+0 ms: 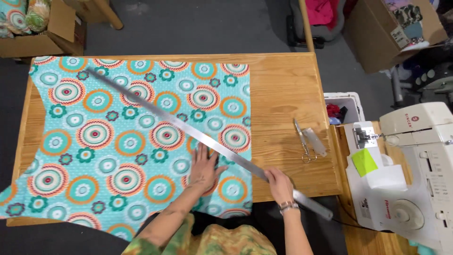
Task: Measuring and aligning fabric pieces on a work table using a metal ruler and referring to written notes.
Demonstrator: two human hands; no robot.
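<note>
I had the patterned fabric (127, 141) spread flat over the left two thirds of the counter (288, 94), its near edge hanging off toward me. The long metal ruler (207, 141) lay diagonally across it, from about 10 o'clock at the far left corner down to 4 o'clock, with the lower end overhanging the counter's near edge.

My left hand (204, 165) was pressed flat on the cloth, fingers spread, just beside the ruler's near side around the middle of its length. My right hand (279, 184) had its grip closed around the ruler near the lower end, at the fabric's right edge.

My read on doing this step well: the ruler was long and thin, so it would flex and pivot if steered from one end only. The left palm needed to pin the cloth without dragging wrinkles into it. Best to settle the far tip first, then swing the near end.

Scissors (302, 141) and a small clear ruler (315, 140) sat at 3 o'clock on bare wood, well apart from the fabric. The sewing machine (410, 174) stood further right.
</note>
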